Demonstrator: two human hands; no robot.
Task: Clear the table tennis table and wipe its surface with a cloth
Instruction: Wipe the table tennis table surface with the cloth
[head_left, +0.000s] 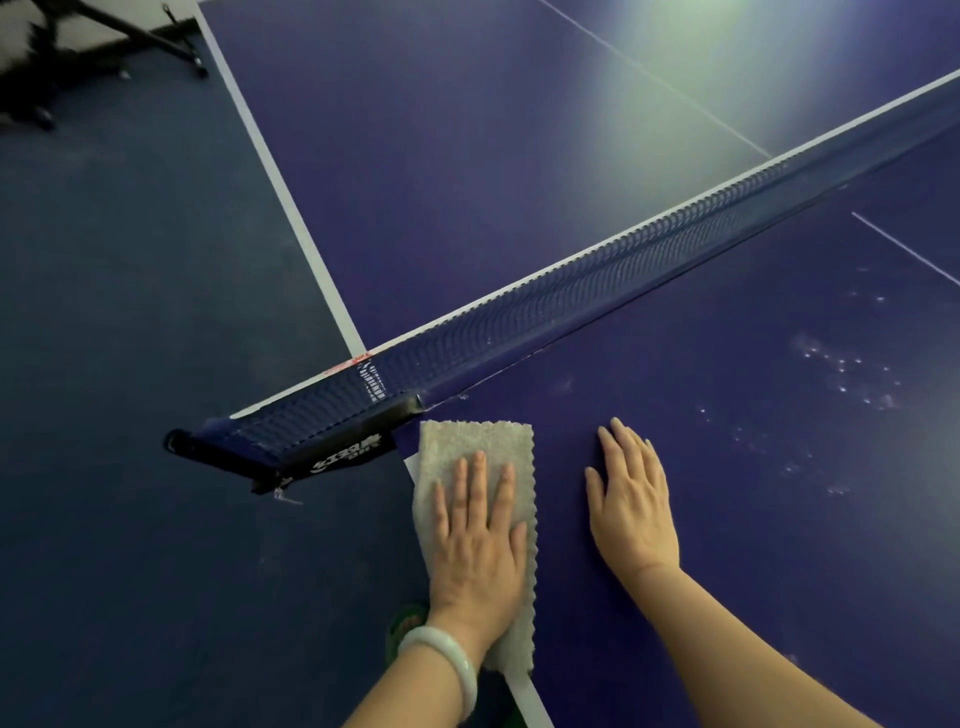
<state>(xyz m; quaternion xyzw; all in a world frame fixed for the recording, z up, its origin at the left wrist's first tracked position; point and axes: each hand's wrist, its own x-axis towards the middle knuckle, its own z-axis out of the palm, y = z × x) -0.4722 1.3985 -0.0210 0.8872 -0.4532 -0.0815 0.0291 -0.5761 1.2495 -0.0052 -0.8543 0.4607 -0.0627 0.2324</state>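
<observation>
Dim; glare top right, blurry top-left corner.

The left hand (475, 545) has a smooth, pale, rounded bangle (434, 636) at its wrist; both forearms are bare.

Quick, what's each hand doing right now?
Left hand: open, pressing flat on the cloth.
Right hand: open, flat on the table tennis table, holding nothing.

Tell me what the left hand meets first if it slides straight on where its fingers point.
Most likely the net, near its clamp end. The left hand lies flat on the cloth, fingers pointing at the net's lower edge, so the cloth's front edge would probably touch it first.
</observation>
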